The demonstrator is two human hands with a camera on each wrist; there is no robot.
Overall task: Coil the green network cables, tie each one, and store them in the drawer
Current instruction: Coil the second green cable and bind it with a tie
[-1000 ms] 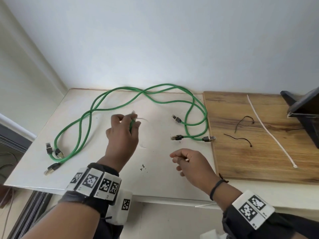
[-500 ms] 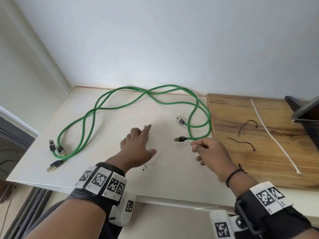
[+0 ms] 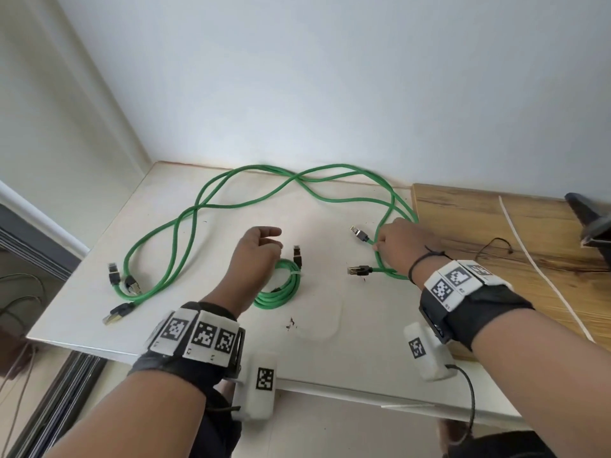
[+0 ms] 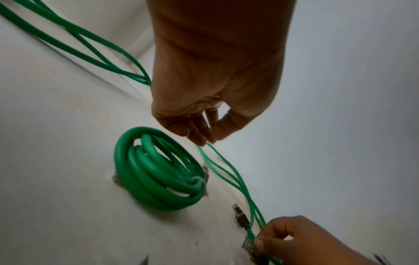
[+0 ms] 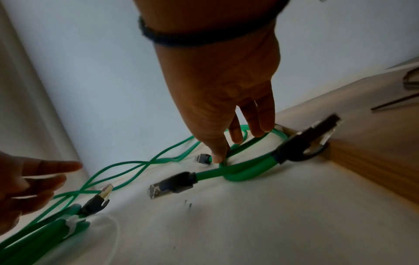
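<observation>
A coiled green cable (image 3: pixel 281 289), bound with a white tie (image 3: pixel 295 275), lies on the white table (image 3: pixel 330 358). My left hand (image 3: pixel 276 241) hovers just above it with relaxed fingers and holds nothing; the left wrist view shows the coil (image 4: pixel 158 172) below the hanging fingertips (image 4: pixel 201 141). Loose green cables (image 3: pixel 231 206) snake across the back of the table. My right hand (image 3: pixel 377 242) pinches one loose cable (image 3: pixel 379 261) near its black plug (image 3: pixel 359 233). In the right wrist view the fingers (image 5: pixel 221 154) bear on that cable (image 5: pixel 240 174).
A wooden board (image 3: pixel 496 226) adjoins the table on the right and carries a long white zip tie (image 3: pixel 535 269), thin black ties (image 3: pixel 492 242) and a dark object (image 3: pixel 588 223). Several plugs (image 3: pixel 129 285) lie at the table's left. The wall stands close behind.
My left hand set the tied coil on the table and let go of it. My right hand moved right and away to the loose cable ends and took hold of one.
</observation>
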